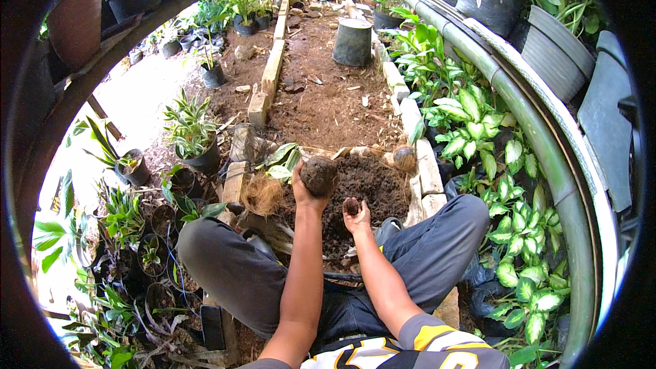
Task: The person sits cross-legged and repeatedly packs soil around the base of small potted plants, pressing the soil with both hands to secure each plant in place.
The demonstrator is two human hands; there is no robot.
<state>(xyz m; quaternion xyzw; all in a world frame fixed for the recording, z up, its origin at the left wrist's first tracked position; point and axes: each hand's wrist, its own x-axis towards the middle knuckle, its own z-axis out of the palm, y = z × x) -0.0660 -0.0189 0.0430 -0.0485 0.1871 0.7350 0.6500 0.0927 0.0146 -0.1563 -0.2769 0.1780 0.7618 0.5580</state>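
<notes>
My left hand [308, 195] is wrapped round a dark brown ball [319, 175] that looks caked with soil, holding it up over the near end of the bed. Lower and to the right, my right hand [359, 221] is cupped, palm upward, with a small clump of dark soil [351, 206] in its fingers. Beneath both hands spreads a heap of loose dark soil [372, 181]. A tuft of tan fibre [262, 195] lies left of my left hand. Beyond the heap, at its right edge, rests a smaller round brown ball [404, 158] with a fibrous look.
Pale blocks [270, 68] edge the reddish-brown bed on both sides. An upturned black pot [353, 44] stands farther along it. Potted plants [191, 130] crowd the left; variegated leafy plants [471, 113] and a bamboo rail [509, 92] line the right. A phone [212, 326] lies beside my leg.
</notes>
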